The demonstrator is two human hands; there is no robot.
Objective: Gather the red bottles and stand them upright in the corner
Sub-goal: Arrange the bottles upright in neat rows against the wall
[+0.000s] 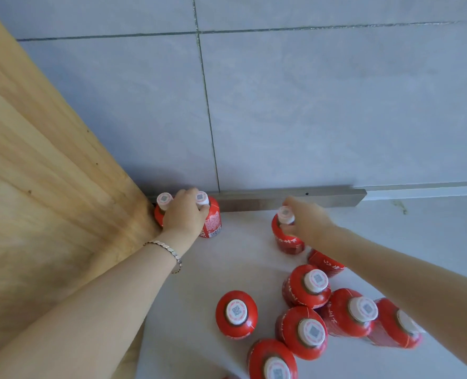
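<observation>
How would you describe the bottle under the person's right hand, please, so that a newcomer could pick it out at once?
Start at the grey metal strip along the foot of the tiled wall. Just in front of its right half stands one red bottle, the right hand at its white cap. Unlike the pair in the corner and the cluster nearer the camera, it stands alone.

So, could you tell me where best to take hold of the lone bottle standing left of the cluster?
Grip the lone bottle at its white cap and narrow neck, from straight above: it stands upright, its red body bulges wide, and open floor surrounds it.
</observation>
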